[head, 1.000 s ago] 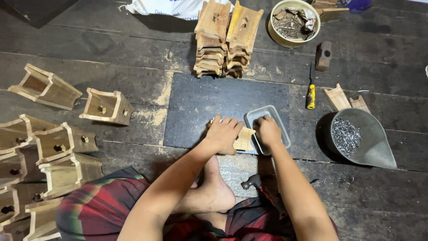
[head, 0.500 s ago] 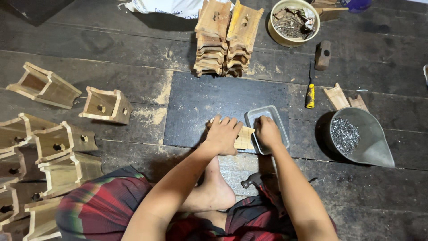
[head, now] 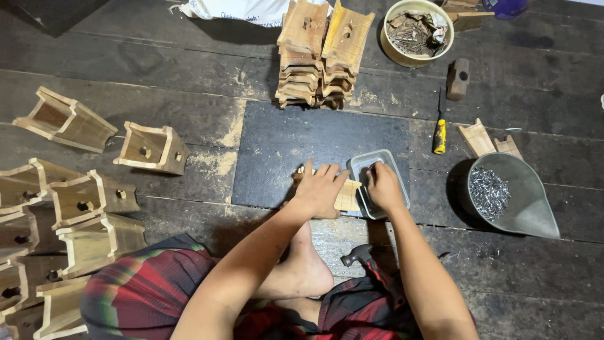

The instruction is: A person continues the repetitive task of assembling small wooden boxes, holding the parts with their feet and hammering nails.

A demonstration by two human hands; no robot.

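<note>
While left hand (head: 321, 189) presses wood piece (head: 347, 195), right hand (head: 382, 186) dips into tray (head: 377, 160).

wood piece (head: 347, 194): pale raw timber, matt, being pressed flat | tray (head: 394, 165): dull grey metal, being reached into | mat (head: 302, 148): dark, matt, being dusted with sawdust | floor (head: 157, 63): rough weathered planks | scoop (head: 525, 201): brushed metal, shiny nails being held | boxes (head: 82, 201): unfinished light wood
</note>
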